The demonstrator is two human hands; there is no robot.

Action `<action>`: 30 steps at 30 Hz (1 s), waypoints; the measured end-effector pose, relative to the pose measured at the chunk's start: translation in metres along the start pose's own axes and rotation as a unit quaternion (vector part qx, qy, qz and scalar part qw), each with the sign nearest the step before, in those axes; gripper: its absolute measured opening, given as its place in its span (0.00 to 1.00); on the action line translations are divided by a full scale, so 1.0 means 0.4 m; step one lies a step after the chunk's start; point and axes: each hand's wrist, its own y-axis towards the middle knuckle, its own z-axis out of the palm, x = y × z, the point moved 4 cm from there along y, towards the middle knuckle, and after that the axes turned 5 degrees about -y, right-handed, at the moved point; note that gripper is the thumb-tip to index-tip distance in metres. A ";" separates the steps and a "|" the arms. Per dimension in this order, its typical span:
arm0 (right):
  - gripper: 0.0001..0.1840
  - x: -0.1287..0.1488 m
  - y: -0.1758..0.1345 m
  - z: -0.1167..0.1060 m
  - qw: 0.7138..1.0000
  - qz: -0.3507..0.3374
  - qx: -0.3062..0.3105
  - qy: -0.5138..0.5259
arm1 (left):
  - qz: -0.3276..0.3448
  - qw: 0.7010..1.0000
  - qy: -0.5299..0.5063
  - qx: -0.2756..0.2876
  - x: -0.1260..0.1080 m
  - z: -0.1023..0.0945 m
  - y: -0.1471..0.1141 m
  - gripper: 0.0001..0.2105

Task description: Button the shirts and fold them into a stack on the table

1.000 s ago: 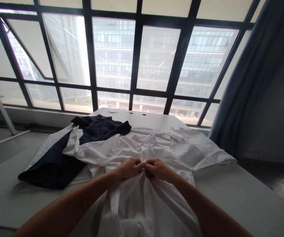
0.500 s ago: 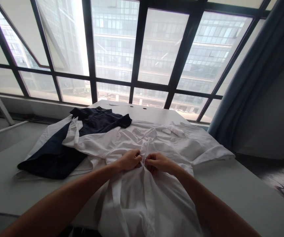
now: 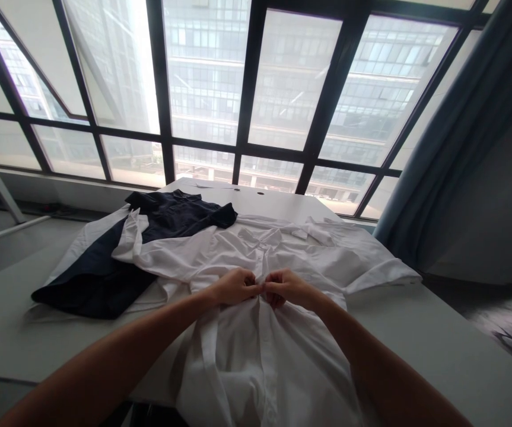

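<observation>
A white button-up shirt [image 3: 233, 350] lies spread on the table, its collar toward the window and its lower part hanging over the near edge. At the front placket, my left hand [image 3: 238, 286] pinches the fabric. Facing it, my right hand [image 3: 285, 289] grips the placket too, thumb and fingers pressed together. The fingertips of both hands meet at the shirt's middle line. Whatever button lies between them is hidden by the fingers.
Left of the shirt lies a dark navy shirt [image 3: 99, 273], partly under a white sleeve. More white cloth [image 3: 380, 261] is at the right. The white table [image 3: 442, 338] reaches toward the windows [image 3: 206, 83]. A blue-grey curtain [image 3: 433, 142] hangs at right.
My hands have come together, closing the small gap between their fingertips at the placket. The garments lie as before; the view has shifted slightly.
</observation>
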 end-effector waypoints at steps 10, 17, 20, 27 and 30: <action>0.05 -0.020 0.024 0.004 0.998 -0.031 -0.045 -0.025 | 0.020 0.999 0.017 -0.042 0.001 0.003 0.004 0.09; 0.05 -0.031 0.034 -0.008 0.988 -0.055 -0.042 -0.138 | 0.052 0.997 -0.006 -0.059 -0.025 0.014 0.006 0.09; 0.06 -0.024 0.016 -0.061 0.976 -0.011 -0.068 -0.206 | -0.006 0.998 -0.062 -0.011 -0.018 -0.039 0.008 0.06; 0.08 -0.035 -0.059 -0.159 0.936 0.168 -0.006 -0.309 | -0.107 0.971 -0.120 0.179 0.000 -0.184 -0.051 0.04; 0.07 -0.044 -0.075 -0.167 0.931 0.181 0.039 -0.314 | -0.169 0.936 -0.086 0.297 -0.002 -0.185 -0.090 0.04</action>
